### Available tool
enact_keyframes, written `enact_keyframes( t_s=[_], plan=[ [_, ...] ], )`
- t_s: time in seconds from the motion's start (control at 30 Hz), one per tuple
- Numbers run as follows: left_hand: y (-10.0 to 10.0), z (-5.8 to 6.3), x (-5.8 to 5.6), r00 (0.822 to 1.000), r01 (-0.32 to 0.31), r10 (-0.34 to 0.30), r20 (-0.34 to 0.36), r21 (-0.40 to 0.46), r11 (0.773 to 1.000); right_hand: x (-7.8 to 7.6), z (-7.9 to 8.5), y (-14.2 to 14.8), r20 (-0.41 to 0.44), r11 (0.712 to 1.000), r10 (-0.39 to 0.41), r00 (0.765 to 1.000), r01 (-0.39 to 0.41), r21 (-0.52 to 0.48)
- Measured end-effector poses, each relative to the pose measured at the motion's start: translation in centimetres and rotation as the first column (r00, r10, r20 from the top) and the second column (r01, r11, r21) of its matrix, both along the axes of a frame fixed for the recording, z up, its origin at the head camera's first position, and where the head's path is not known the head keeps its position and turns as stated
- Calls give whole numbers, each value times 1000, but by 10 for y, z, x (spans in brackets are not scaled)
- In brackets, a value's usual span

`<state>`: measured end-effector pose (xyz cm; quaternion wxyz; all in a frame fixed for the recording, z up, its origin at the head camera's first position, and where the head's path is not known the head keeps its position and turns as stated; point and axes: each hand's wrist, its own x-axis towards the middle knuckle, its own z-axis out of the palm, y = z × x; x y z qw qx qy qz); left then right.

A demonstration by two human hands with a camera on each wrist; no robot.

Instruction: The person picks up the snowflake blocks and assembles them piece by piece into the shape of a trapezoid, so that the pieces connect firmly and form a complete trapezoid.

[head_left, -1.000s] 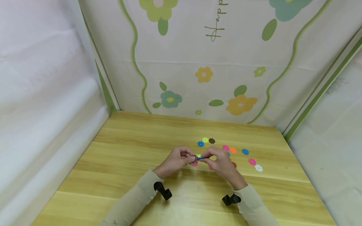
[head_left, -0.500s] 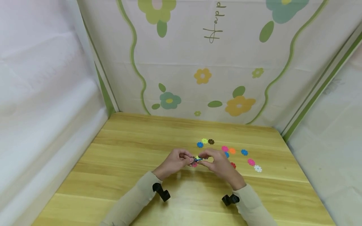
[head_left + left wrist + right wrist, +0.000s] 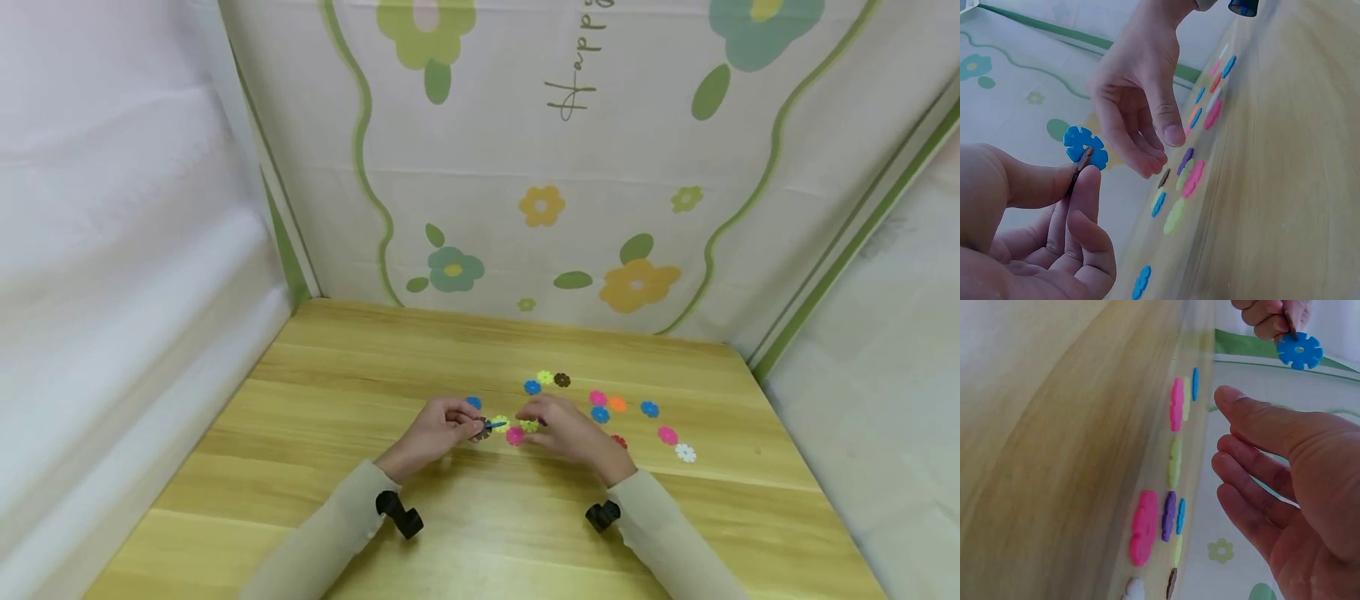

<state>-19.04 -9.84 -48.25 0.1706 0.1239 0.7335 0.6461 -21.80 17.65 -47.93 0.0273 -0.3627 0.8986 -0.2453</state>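
My left hand (image 3: 431,435) pinches a brown flower-shaped plastic disc (image 3: 1081,167) between thumb and forefinger, edge-on in the left wrist view. A blue slotted disc (image 3: 1076,142) stands crosswise at its end and looks joined to it. In the right wrist view the same blue disc (image 3: 1299,360) faces the camera. My right hand (image 3: 572,429) hovers apart from them, over the table, its fingers relaxed and holding nothing. Below and between the hands lie a yellow-green disc (image 3: 500,424) and a pink disc (image 3: 515,437). A purple disc (image 3: 1169,516) is partly hidden by the right hand in the head view.
On the wooden table (image 3: 315,500), several loose discs are scattered right of the hands, among them an orange disc (image 3: 617,404) and a white disc (image 3: 686,452). A blue disc (image 3: 473,402) lies behind the left hand. A flower-printed curtain (image 3: 465,150) stands behind the table.
My right hand has let go of the blue disc. My left hand has moved left with the brown and blue discs, and the hands are now apart, uncovering discs on the table.
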Motion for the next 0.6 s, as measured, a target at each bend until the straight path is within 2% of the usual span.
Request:
enact_keyframes(
  t_s=[0.37, 0.47, 0.6],
  plan=[
    [-10, -5, 5, 1000, -20, 21, 19, -16, 1000, -4, -15, -7, 34, 999, -10, 999, 9, 49],
    [-11, -6, 5, 1000, -25, 25, 15, -17, 1000, -4, -16, -9, 61, 998, -25, 998, 22, 51],
    [-11, -7, 5, 999, -34, 34, 11, -21, 999, -5, -14, -11, 136, 1000, -17, 991, 17, 5]
  ],
)
